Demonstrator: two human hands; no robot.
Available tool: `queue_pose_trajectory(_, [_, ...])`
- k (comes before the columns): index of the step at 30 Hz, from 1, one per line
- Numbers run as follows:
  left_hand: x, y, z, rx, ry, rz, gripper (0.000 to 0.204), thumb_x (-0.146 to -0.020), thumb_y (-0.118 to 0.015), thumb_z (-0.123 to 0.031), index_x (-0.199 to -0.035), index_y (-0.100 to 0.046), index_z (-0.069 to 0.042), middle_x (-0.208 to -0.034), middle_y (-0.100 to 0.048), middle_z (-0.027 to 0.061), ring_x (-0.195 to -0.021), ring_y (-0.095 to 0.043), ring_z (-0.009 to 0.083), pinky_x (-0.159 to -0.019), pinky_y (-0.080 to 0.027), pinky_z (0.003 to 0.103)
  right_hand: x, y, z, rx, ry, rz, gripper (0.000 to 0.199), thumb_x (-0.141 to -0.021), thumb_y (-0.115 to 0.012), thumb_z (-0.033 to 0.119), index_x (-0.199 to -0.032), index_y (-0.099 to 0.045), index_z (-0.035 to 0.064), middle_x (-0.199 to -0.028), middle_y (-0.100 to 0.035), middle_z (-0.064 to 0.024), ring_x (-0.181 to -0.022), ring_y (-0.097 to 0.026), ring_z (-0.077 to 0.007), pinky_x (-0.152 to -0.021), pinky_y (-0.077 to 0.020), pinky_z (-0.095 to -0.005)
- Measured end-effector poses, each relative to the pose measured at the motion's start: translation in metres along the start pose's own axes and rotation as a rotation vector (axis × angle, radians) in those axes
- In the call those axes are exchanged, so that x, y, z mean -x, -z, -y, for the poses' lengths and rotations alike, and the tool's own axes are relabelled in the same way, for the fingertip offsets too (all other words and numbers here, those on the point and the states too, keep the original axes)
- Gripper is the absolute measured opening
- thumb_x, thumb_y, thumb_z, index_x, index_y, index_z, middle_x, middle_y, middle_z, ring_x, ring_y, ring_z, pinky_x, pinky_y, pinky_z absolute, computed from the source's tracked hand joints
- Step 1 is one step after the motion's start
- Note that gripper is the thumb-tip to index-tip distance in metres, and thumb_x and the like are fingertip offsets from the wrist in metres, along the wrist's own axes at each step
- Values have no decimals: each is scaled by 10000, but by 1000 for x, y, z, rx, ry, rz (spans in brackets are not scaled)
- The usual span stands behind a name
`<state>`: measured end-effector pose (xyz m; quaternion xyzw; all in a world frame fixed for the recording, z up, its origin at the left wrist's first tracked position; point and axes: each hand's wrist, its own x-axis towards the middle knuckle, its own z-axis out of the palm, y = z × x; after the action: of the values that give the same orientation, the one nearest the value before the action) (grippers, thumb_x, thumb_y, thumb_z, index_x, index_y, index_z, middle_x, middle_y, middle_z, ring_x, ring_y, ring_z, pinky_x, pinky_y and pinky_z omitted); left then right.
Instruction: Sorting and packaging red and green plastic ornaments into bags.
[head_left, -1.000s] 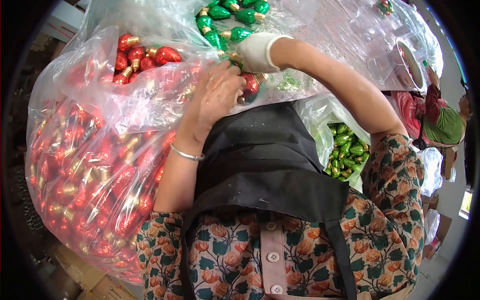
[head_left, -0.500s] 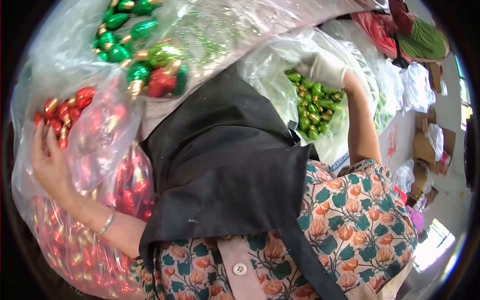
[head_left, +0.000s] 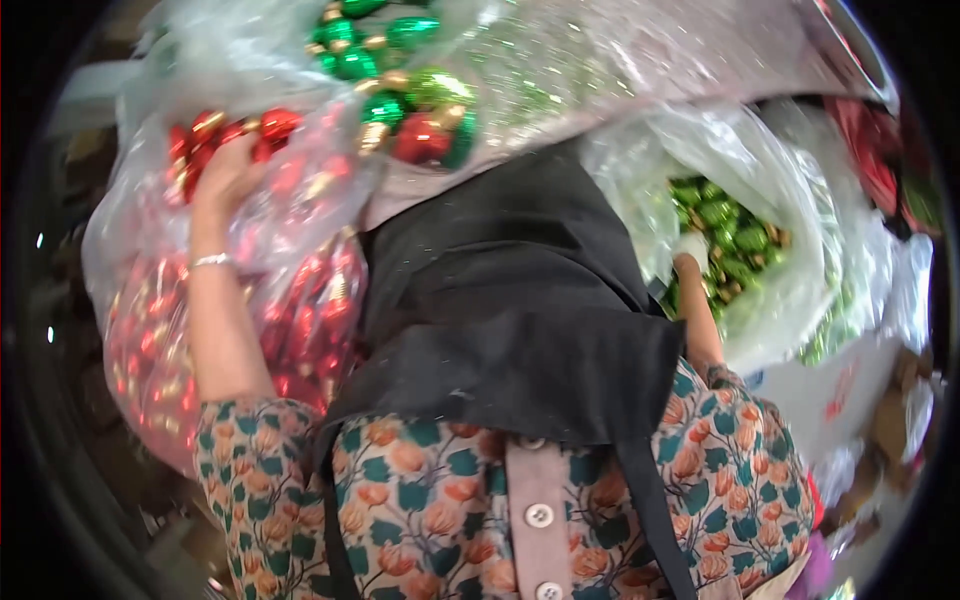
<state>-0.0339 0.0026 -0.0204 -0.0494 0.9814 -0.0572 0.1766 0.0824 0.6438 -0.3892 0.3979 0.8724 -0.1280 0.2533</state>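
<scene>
The person's bare left hand (head_left: 231, 172) is among glittery red bulb ornaments (head_left: 280, 123) in a plastic bag (head_left: 135, 225) — blurred, so its grip cannot be told. The gloved right hand (head_left: 693, 246) is among green bulb ornaments (head_left: 716, 212) in another bag (head_left: 803, 250), fingers hidden, hold unclear. Between them, a mixed ornament cluster (head_left: 422, 139) rests near the edge of the plastic-covered table (head_left: 620, 60).

We take this for a workshop handling decorations in bulk: a see-through sack (head_left: 300, 205) of red bulb ornaments (head_left: 281, 124) bulges by the left end of the near edge of the plastic-covered surface (head_left: 600, 60), and a second sack (head_left: 795, 200) of green bulb ornaments (head_left: 750, 238) sits below that edge, rightward. Glitter (head_left: 535, 100) flecks the plastic; we wear a black apron (head_left: 500, 260).
</scene>
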Motion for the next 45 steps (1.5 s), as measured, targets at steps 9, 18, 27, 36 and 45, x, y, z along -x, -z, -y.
queue_pose_trajectory(9, [55, 29, -23, 338, -46, -653, 557, -707, -740, -211, -1200, -568, -16, -1112, -629, 185, -1002, -627, 303, -891, -482, 368, 10, 32, -15, -764, -22, 109, 483, -645, -724, 238, -1048, -642, -15, -958, -674, -183, -937, -637, -288, -802, -500, -353])
queue_pose_trajectory(18, [43, 30, -139, 515, -695, -688, 535, -717, -670, -107, -1232, -549, -30, -1245, -531, 196, -1099, -557, 347, -953, -452, 371, 156, 151, 80, -795, 817, -420, 520, -723, -752, 161, -1150, -545, -53, -1070, -619, -140, -955, -609, -208, -870, -475, -317])
queue_pose_trajectory(27, [3, -17, -121, 284, -659, -810, 460, -822, -650, -222, -1247, -549, -78, -1234, -534, 201, -1127, -526, 332, -974, -425, 360, 300, 204, 297, -940, 1550, -187, 602, -668, -794, 158, -1158, -507, -43, -1019, -637, -146, -942, -638, -200, -833, -508, -316])
queue_pose_trajectory(36, [-7, -27, -84, 627, -499, -515, 390, -832, -668, -235, -1193, -603, -102, -1178, -580, 125, -1027, -558, 310, -913, -439, 366, 350, 223, 346, -152, 1586, -110, 581, -689, -735, 298, -1171, -536, 40, -891, -669, -207, -855, -663, -340, -766, -518, -397])
queue_pose_trajectory(45, [17, -44, -90, 848, -465, -638, 416, -787, -710, -274, -1154, -623, -98, -998, -612, 119, -958, -593, 307, -851, -463, 388, 342, 231, 363, 371, 1623, 30, 751, -678, -776, 221, -1324, -448, 23, -973, -664, -134, -902, -647, -247, -804, -497, -347])
